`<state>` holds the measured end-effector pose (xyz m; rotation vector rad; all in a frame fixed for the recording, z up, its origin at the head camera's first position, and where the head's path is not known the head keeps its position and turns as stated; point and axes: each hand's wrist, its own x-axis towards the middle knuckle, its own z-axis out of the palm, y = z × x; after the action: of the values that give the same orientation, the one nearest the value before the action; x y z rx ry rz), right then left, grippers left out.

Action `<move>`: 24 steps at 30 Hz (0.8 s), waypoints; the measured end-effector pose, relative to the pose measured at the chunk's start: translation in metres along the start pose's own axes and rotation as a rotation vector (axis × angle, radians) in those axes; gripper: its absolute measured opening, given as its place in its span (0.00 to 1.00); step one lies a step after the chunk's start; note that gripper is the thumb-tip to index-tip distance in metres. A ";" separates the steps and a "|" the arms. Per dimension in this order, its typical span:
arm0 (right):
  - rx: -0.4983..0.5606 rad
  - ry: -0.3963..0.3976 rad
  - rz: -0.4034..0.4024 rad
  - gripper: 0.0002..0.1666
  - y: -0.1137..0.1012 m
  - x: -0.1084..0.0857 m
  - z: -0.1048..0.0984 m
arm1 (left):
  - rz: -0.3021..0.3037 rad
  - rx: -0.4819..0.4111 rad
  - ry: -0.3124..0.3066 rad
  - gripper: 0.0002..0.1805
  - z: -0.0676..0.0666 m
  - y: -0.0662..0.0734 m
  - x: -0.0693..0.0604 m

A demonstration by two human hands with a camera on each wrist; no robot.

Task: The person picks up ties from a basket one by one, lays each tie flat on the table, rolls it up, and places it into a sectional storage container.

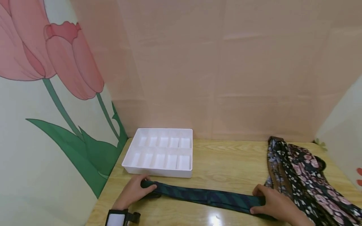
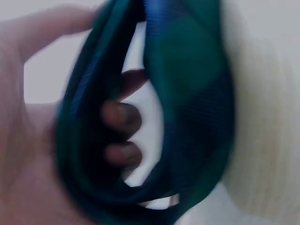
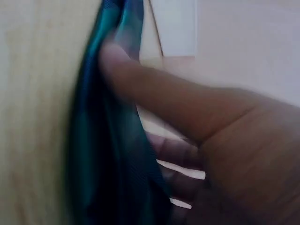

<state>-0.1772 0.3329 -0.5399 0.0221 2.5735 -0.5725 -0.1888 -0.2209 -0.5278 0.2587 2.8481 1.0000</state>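
A dark green and navy striped necktie, folded lengthwise in layers, stretches left to right near the table's front. My left hand grips its left end, thumb in front and fingers behind; in the left wrist view the tie makes a loop, with fingertips showing through it. My right hand pinches the other end between thumb and fingers. In the right wrist view the thumb lies on the cloth, fingers behind it, partly blurred.
A white tray with several compartments stands behind the tie's left end, near the back wall. Several floral ties or cloths lie in a heap at the right, beside my right hand. A tulip-printed wall rises at the left.
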 end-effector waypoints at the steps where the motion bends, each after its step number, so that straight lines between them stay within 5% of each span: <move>1: 0.007 -0.027 0.005 0.43 0.000 0.001 -0.001 | -0.013 -0.059 -0.036 0.19 -0.002 -0.003 -0.002; 4: 0.019 -0.031 0.002 0.39 0.004 -0.001 -0.002 | -0.021 -0.163 -0.083 0.22 -0.008 -0.008 -0.006; 6: 0.060 -0.009 -0.030 0.33 0.007 -0.006 -0.004 | -0.011 -0.163 -0.040 0.24 -0.011 -0.010 -0.008; 11: 0.173 0.041 -0.093 0.30 0.026 -0.016 -0.013 | -0.050 -0.034 0.242 0.21 -0.020 -0.010 -0.014; 14: 0.166 0.063 -0.036 0.38 0.040 -0.019 -0.022 | -0.040 0.009 0.389 0.18 -0.027 -0.009 -0.018; 17: 0.129 0.095 0.026 0.44 0.051 -0.022 -0.029 | -0.010 0.010 0.472 0.20 -0.032 -0.009 -0.021; 20: 0.110 0.115 0.062 0.45 0.056 -0.025 -0.032 | -0.022 0.059 0.467 0.21 -0.033 -0.014 -0.022; 24: 0.126 0.150 0.040 0.37 0.053 -0.030 -0.031 | -0.115 0.177 0.317 0.22 -0.027 -0.029 -0.023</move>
<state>-0.1591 0.3963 -0.5220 0.1647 2.6698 -0.7428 -0.1740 -0.2639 -0.5242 -0.0569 3.1977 0.8333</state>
